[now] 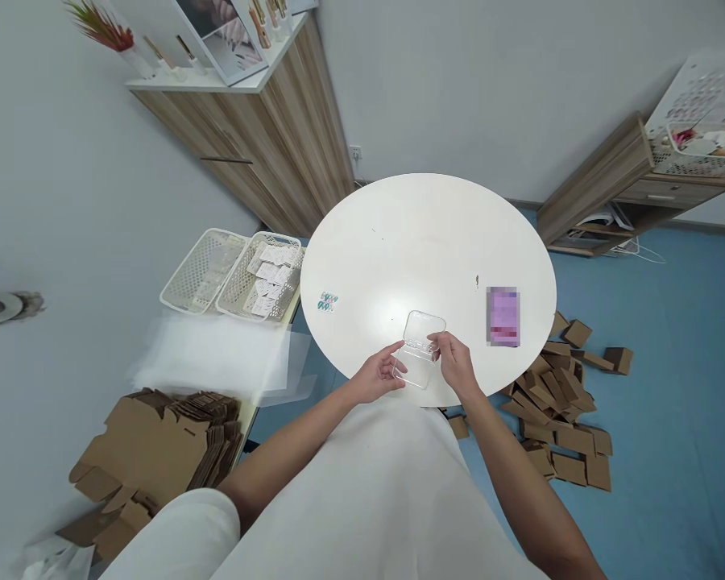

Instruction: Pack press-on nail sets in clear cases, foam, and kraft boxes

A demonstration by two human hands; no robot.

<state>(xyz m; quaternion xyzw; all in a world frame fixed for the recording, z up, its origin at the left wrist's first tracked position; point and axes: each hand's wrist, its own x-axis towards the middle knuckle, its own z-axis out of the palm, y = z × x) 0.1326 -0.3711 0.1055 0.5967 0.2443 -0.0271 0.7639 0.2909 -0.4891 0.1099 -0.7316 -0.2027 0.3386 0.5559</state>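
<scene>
One clear, rounded plastic box (421, 348) is open, low in the frame's middle, over the white oval desk (423, 234). The left hand (374, 379) grips its left side; the right hand (456, 366) pinches near the fold, probably to keep it steady.

Both hands (377, 377) on an open clear case (419, 348).

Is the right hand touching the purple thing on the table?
Apart. The head view shows white tabletop between the right hand, which is at the clear case, and the purple thing.
</scene>
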